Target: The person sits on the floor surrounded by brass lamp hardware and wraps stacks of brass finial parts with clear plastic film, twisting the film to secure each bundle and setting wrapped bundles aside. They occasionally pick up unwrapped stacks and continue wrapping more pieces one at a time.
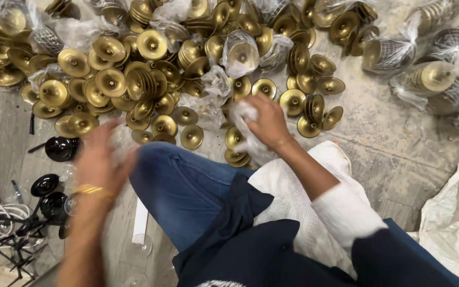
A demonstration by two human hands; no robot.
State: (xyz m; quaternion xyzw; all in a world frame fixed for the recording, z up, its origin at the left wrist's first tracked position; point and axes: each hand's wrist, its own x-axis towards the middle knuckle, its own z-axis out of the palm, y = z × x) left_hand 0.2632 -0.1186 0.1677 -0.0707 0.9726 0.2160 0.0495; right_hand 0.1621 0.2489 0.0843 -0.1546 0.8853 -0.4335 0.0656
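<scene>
**A:** What are the fingers [251, 109] of the right hand [268, 123] doing?

**B:** They are curled shut on a bit of thin clear plastic bag [245, 139], just below the middle of the frame. The bag looks soft, light and crinkly, and I think it could slip or tear. A bunched-up corner would be a good spot to hold.

**A:** And the gold metal cups [134, 79]?

**B:** They lie in a big pile on the floor [399, 143] across the top of the frame. They look hard, smooth and a bit heavy. I would pick one up by its rim.

**A:** How is the right arm?

**B:** It reaches forward over the knee in blue jeans [179, 180], white sleeve [346, 212] pushed back.

**A:** The left hand [99, 154]?

**B:** It is on the left side, all blurry. I cannot tell if its fingers are open. A gold bangle [92, 190] sits on the wrist.
</scene>
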